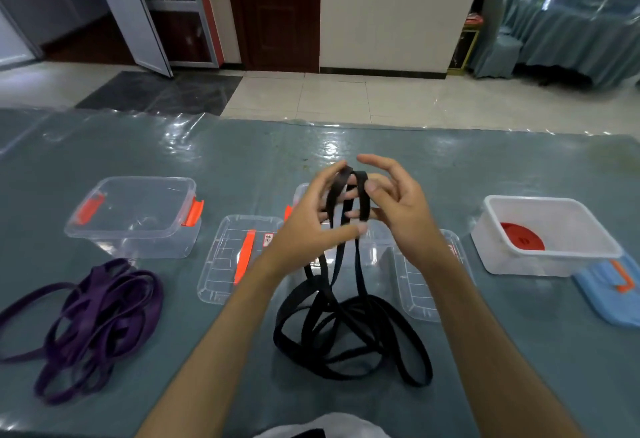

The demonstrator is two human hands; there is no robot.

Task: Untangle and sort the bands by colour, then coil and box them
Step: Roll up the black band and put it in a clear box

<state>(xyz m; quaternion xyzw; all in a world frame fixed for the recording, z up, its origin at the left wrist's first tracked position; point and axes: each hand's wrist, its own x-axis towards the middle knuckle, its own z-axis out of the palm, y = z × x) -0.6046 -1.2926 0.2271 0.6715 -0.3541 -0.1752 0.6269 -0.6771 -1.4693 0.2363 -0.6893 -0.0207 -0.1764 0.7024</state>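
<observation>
The left hand (308, 219) and right hand (401, 209) hold the black band (362, 198) up between them, fingers curled through its top loops. Its length hangs straight down to a tangled pile on the table (194, 361), directly under both hands.

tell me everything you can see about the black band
The black band is a long, flat, matte strap. Most of it lies in loose, overlapping loops on the plastic-covered table, near the person. Several strands rise to the raised hands: the top is looped round the fingers of the left hand, and the right hand seems to pinch one strand with its thumb. Whether it is one band or several is unclear.
</observation>
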